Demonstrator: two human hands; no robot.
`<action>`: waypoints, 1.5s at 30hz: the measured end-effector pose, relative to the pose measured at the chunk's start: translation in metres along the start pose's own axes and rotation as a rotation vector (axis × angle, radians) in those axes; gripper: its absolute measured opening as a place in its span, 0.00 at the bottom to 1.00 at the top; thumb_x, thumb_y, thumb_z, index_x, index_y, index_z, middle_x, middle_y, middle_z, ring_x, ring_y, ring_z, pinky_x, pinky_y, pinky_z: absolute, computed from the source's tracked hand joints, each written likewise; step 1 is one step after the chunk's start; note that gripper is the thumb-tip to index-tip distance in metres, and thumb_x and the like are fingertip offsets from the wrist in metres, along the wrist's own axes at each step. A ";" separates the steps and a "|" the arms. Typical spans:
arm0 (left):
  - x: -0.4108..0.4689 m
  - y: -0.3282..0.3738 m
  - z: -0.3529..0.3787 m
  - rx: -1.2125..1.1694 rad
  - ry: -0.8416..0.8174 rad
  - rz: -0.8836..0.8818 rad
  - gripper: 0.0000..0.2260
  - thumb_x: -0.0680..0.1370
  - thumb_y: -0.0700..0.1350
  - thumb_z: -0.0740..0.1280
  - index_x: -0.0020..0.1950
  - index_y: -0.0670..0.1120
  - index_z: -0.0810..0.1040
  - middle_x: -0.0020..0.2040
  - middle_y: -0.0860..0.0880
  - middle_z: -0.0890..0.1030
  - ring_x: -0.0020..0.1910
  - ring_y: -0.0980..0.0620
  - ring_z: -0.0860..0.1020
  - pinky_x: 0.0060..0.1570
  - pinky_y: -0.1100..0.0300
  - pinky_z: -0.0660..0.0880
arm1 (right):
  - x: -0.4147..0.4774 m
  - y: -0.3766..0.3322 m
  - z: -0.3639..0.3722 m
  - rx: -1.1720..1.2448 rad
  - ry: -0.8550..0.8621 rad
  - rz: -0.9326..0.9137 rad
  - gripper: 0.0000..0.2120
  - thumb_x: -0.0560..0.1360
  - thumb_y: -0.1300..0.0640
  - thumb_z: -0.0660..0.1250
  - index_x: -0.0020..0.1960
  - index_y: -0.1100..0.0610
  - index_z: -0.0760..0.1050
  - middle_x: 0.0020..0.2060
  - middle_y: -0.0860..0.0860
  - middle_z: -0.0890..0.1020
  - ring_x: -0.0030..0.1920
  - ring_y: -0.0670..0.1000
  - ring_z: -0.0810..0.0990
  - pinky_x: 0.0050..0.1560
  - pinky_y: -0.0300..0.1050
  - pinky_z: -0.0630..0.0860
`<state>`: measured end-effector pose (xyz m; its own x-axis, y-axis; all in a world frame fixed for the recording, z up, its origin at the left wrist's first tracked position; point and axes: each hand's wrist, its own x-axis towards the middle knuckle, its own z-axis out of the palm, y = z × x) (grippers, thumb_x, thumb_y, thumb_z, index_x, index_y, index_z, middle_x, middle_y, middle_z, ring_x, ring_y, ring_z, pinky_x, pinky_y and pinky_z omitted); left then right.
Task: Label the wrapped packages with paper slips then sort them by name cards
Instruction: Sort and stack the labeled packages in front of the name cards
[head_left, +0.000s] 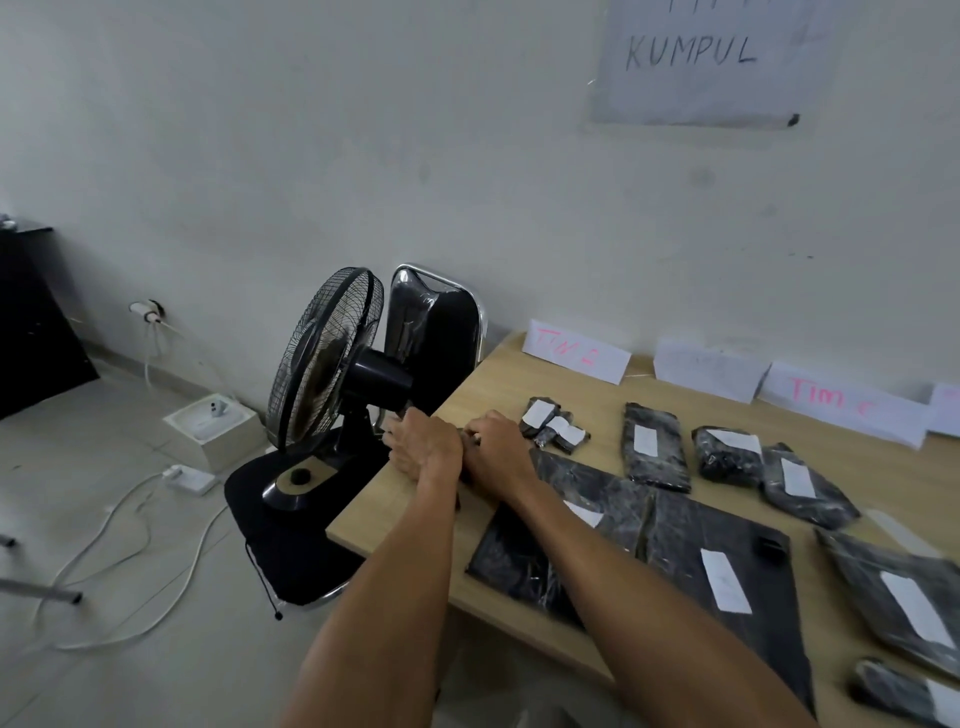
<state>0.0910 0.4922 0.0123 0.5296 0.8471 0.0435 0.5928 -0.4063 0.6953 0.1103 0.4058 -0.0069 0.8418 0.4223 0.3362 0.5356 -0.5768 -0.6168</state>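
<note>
Black wrapped packages (655, 448) bear white paper slips (724, 581); sorting toward the far white name cards (574, 357) apparently remains. Left hand (423, 447) and right hand (496, 453) meet at the table's far left; whether they grip anything cannot be told.

Lighting soft, even, moderately bright; source undetermined. Shadows faint. Wrapped packages (675, 561) at 4 o'clock show dull sheen and motion blur; name cards (841, 402) at 3 o'clock smeared. Wide-angle bowing at edges.
</note>
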 end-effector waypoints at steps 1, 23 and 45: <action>-0.002 -0.002 0.001 -0.011 -0.004 0.017 0.10 0.80 0.44 0.63 0.59 0.42 0.78 0.64 0.42 0.72 0.62 0.42 0.71 0.58 0.50 0.69 | -0.003 0.000 0.001 0.024 -0.001 -0.013 0.17 0.76 0.56 0.62 0.29 0.56 0.69 0.34 0.56 0.74 0.37 0.53 0.71 0.36 0.46 0.62; -0.024 -0.006 -0.002 0.210 0.126 0.182 0.07 0.77 0.46 0.64 0.52 0.48 0.80 0.66 0.44 0.73 0.69 0.43 0.65 0.69 0.43 0.56 | -0.019 0.020 -0.022 -0.160 0.105 0.070 0.13 0.68 0.59 0.56 0.43 0.59 0.79 0.47 0.57 0.81 0.50 0.58 0.76 0.46 0.49 0.73; -0.061 0.036 0.064 0.239 -0.142 0.793 0.09 0.79 0.47 0.60 0.55 0.48 0.77 0.56 0.48 0.78 0.57 0.46 0.73 0.58 0.51 0.65 | -0.007 0.089 -0.068 -0.155 0.146 0.419 0.12 0.70 0.52 0.66 0.31 0.57 0.73 0.34 0.54 0.78 0.37 0.55 0.75 0.27 0.42 0.59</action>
<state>0.1187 0.4037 -0.0113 0.9053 0.2354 0.3536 0.1170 -0.9384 0.3251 0.1568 0.3035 -0.0158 0.9823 0.0340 0.1843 0.1415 -0.7792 -0.6106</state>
